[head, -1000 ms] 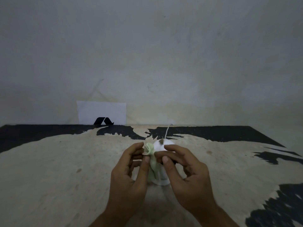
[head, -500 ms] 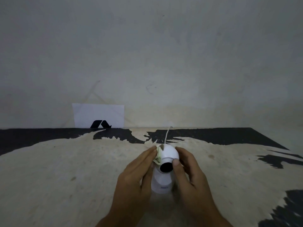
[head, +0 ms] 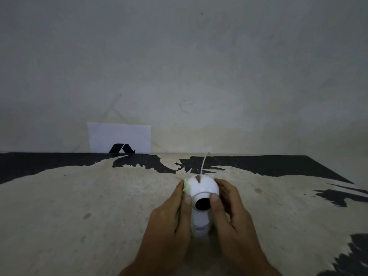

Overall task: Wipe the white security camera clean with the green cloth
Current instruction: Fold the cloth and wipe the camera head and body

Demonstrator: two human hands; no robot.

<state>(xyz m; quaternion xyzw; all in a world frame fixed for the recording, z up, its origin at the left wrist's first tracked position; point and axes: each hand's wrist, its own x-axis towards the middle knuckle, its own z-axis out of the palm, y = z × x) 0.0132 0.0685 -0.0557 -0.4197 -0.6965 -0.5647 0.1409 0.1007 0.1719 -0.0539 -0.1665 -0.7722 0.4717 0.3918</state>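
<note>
1. The white security camera stands upright on the worktop, near the viewer and a little right of the middle, between the two hands.
2. Its round head sits on a narrower white base; the dark lens faces the viewer and tilts slightly down. A small brownish mark shows on top of the head.
3. A thin white cable rises from behind the head and runs toward the far edge of the worktop.
4. The green cloth is pale and bunched; only a small part shows, pressed against the left side of the camera's head under the left hand's fingers.
5. The left hand is partly closed around the cloth and the left side of the camera, fingers stretched along the head, thumb tip touching the head just left of the lens.
6. The right hand cups the right side of the camera, fingers curled round the far right of the head, thumb tip resting just right of the lens. It holds the camera and no cloth.
7. The worktop's surface is pale and rough, with black patches along the far edge and at the right and near-right.
8. At the far left of middle, a white card with a black angular logo leans against the wall.
9. The wall is plain, greyish and dimly lit, with faint marks.
</note>
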